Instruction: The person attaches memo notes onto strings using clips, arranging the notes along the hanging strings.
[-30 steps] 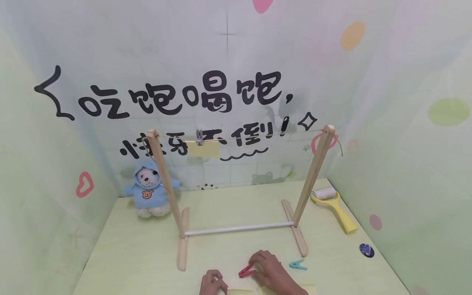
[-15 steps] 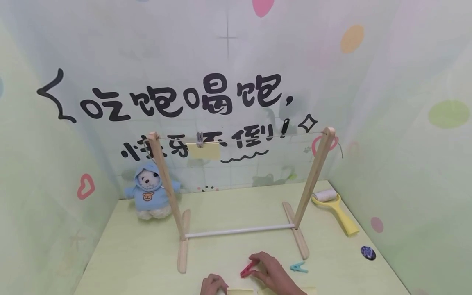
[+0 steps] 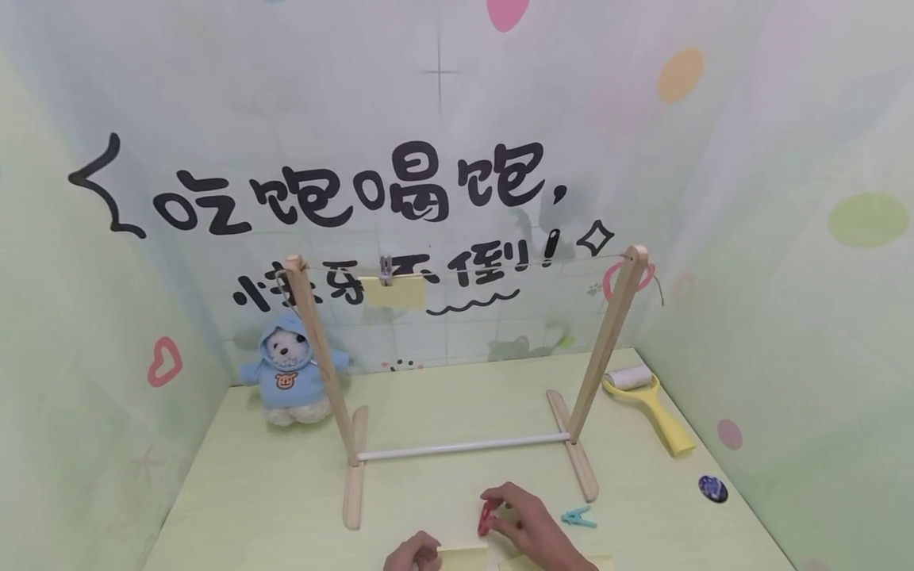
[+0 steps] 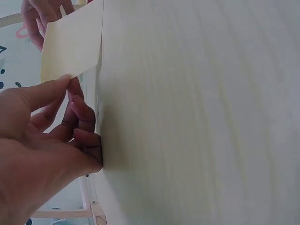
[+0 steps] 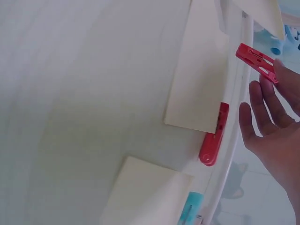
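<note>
At the bottom of the head view, my left hand (image 3: 414,551) pinches the edge of a yellow paper slip (image 3: 462,558). In the left wrist view that slip (image 4: 72,40) is raised, its corner between thumb and forefinger. My right hand (image 3: 534,523) holds a red clothespin (image 3: 485,518) between thumb and fingers, off the table in the right wrist view. A second red clothespin (image 5: 214,136) lies on the table, partly under another slip (image 5: 199,75). Beside the right hand lies a turquoise clothespin (image 3: 578,517).
A wooden rack (image 3: 617,349) with a string stands ahead; a grey clothespin (image 3: 386,270) holds a yellow slip (image 3: 403,292) on the string. A plush toy (image 3: 289,369) sits back left. A yellow lint roller (image 3: 653,404) and a dark round object (image 3: 713,488) lie right.
My right hand has turned the red clothespin from slanting to nearly upright. My left hand has raised the yellow slip so more of its face shows.
</note>
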{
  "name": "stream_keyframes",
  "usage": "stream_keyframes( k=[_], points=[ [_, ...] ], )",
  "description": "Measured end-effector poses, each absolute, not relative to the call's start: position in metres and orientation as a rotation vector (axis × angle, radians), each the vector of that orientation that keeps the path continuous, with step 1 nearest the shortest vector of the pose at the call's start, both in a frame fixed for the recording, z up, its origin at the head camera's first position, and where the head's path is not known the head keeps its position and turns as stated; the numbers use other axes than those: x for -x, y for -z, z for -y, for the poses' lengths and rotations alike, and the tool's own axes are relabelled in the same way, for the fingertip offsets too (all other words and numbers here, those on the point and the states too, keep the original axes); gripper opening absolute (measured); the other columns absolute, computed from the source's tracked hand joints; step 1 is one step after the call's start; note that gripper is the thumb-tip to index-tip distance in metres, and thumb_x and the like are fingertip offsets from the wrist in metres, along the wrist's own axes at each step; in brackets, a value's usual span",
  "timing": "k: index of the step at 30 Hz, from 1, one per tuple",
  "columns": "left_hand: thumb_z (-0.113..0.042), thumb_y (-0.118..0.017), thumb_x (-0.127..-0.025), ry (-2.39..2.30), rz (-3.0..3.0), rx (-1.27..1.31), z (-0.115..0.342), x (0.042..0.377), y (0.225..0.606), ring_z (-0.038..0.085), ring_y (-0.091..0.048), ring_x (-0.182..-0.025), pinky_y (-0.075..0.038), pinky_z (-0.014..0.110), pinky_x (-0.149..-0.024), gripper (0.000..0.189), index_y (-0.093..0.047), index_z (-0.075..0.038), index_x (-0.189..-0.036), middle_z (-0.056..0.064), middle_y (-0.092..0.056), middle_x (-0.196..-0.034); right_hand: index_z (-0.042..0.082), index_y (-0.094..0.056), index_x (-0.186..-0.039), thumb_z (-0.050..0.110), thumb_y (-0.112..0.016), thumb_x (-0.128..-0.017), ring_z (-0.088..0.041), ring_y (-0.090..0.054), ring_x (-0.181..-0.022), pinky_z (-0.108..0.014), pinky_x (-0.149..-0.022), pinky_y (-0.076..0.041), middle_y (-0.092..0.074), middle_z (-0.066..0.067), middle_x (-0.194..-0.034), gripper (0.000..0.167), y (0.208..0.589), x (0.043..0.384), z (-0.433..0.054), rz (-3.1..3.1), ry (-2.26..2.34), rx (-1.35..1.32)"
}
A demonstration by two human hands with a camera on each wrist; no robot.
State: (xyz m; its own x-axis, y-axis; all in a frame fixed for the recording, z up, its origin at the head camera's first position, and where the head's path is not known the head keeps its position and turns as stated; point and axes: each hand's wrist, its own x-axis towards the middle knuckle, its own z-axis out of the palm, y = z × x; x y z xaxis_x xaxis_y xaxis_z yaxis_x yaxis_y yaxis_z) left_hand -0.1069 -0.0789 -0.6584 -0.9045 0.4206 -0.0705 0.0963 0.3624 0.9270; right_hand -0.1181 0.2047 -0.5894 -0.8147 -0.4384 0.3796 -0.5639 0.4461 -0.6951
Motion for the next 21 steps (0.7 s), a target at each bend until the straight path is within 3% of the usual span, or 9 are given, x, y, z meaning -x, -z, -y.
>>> stream_keyframes(
  k=[5, 8, 14, 17, 21],
  points=[
    [-0.027, -0.081, -0.101, -1.744, -2.407, -0.309, 0.075, 0.118, 0.692, -0.005, -0.06, -0.079, -0.048, 0.02, -0.068, 0.01, -0.078, -0.019, -0.105, -0.019, -0.072, -0.088, 0.005, -0.069, -0.121, 0.011, -0.078, -0.1, -0.02, -0.074, -0.099, -0.036, -0.086, -0.062, -0.078, -0.003, -0.107, 0.023, 0.572, 0.123, -0.205, 2.476, -1.344, -0.868],
    [-0.031, -0.084, -0.098, -1.872, -2.461, -0.218, 0.071, 0.124, 0.684, -0.004, -0.063, -0.082, -0.047, 0.02, -0.068, 0.008, -0.082, -0.025, -0.104, -0.017, -0.076, -0.089, 0.009, -0.069, -0.116, 0.008, -0.081, -0.096, -0.02, -0.073, -0.099, -0.034, -0.088, -0.061, -0.077, -0.002, -0.106, 0.023, 0.555, 0.129, -0.207, 2.426, -1.342, -0.852],
    [-0.021, -0.082, -0.099, -1.972, -2.446, -0.084, 0.062, 0.125, 0.585, 0.002, -0.064, -0.092, -0.052, 0.023, -0.081, 0.021, -0.081, -0.005, -0.113, 0.003, -0.081, -0.102, 0.012, -0.073, -0.111, -0.001, -0.089, -0.084, -0.023, -0.068, -0.111, -0.026, -0.093, -0.057, -0.07, -0.005, -0.118, 0.033, 0.509, 0.139, -0.213, 2.311, -1.193, -0.841],
    [-0.019, -0.081, -0.1, -1.969, -2.414, 0.036, 0.058, 0.131, 0.541, 0.001, -0.063, -0.094, -0.052, 0.021, -0.085, 0.022, -0.079, -0.004, -0.116, 0.003, -0.079, -0.105, 0.01, -0.075, -0.107, -0.004, -0.09, -0.081, -0.025, -0.063, -0.116, -0.021, -0.099, -0.054, -0.066, -0.006, -0.123, 0.033, 0.48, 0.142, -0.215, 2.286, -1.15, -0.807],
    [-0.02, -0.079, -0.102, -1.994, -2.465, -0.001, 0.053, 0.146, 0.51, 0.005, -0.064, -0.098, -0.051, 0.021, -0.088, 0.021, -0.079, -0.006, -0.117, 0.003, -0.077, -0.105, 0.009, -0.077, -0.104, -0.008, -0.091, -0.079, -0.026, -0.061, -0.119, -0.012, -0.103, -0.047, -0.065, -0.009, -0.125, 0.034, 0.438, 0.146, -0.22, 2.271, -1.113, -0.78]
  ],
)
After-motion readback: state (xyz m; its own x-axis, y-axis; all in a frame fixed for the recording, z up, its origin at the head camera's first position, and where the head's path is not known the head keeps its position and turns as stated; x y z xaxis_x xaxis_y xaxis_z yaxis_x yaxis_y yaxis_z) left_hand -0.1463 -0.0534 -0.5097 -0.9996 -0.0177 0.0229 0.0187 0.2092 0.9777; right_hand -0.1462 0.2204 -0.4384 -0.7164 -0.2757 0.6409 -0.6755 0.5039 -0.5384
